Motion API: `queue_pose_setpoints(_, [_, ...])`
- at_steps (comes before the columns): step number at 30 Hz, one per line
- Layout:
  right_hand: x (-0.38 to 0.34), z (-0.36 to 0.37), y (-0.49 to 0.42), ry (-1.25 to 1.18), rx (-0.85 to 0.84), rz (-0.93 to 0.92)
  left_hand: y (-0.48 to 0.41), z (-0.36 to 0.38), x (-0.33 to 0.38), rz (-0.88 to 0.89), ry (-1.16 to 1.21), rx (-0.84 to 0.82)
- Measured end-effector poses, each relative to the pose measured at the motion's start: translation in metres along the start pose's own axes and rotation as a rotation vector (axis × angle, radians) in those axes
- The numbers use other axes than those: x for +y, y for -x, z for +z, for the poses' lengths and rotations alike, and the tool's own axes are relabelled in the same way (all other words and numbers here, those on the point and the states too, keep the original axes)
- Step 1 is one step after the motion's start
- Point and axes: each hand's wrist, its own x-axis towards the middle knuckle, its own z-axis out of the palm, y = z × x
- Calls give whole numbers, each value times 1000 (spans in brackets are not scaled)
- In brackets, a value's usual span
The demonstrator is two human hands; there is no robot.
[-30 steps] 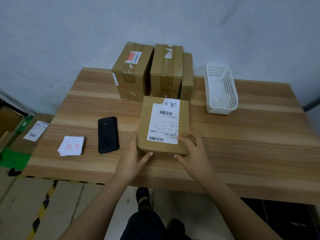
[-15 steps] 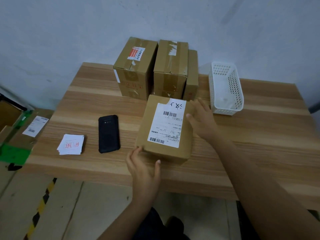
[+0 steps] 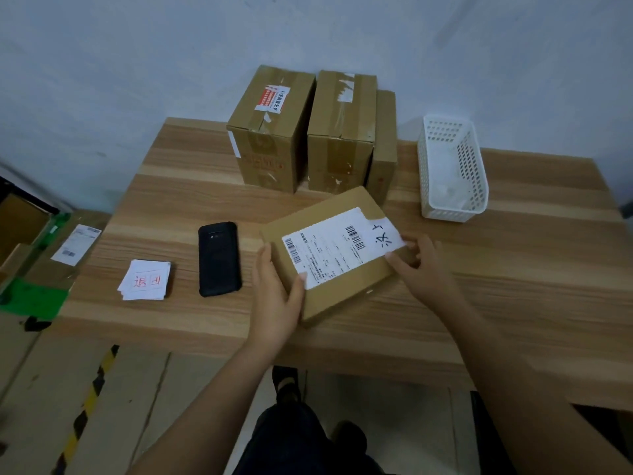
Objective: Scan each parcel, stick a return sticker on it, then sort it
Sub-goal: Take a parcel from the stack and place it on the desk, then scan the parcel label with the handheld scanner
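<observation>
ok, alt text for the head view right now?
The left hand and right hand grip opposite ends of a flat cardboard parcel, shipping label up, on a wooden table. Left of it lie a black handheld scanner and a stack of return stickers; behind stand three cartons and a white basket.

Brown parcel (image 3: 337, 255), black phone (image 3: 219, 258), white perforated basket (image 3: 452, 169)

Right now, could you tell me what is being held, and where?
The parcel: left hand grips its left edge, right hand its right corner.
</observation>
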Motion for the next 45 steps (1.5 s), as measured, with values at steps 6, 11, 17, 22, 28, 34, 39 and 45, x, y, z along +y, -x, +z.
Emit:
queue_pose_setpoints(6, [15,14,71,-93,118,83,-22,-3,9,122,-198,-45])
queue_pose_setpoints(11, [1,-2,26,0,142,-5,24,2,19,193,-263,64])
queue_pose_setpoints(17, [-7,-2,-42,311,-35,-187,89,30,13,38,-269,39])
queue_pose_setpoints(22, [-3,-9,-30,284,-87,-137,68,23,15,23,-172,-25])
queue_pose_setpoints(28, [4,-5,41,119,36,-3,4,13,21,-12,-166,-103])
queue_pose_setpoints(34, [-1,22,95,-11,83,94,-43,11,21,25,-185,-280])
queue_pose_setpoints(39, [-1,28,94,20,143,110,-44,4,21,-9,-168,-225])
queue_pose_setpoints(45, [-34,29,81,77,244,-107,4,-38,8,214,-345,-35])
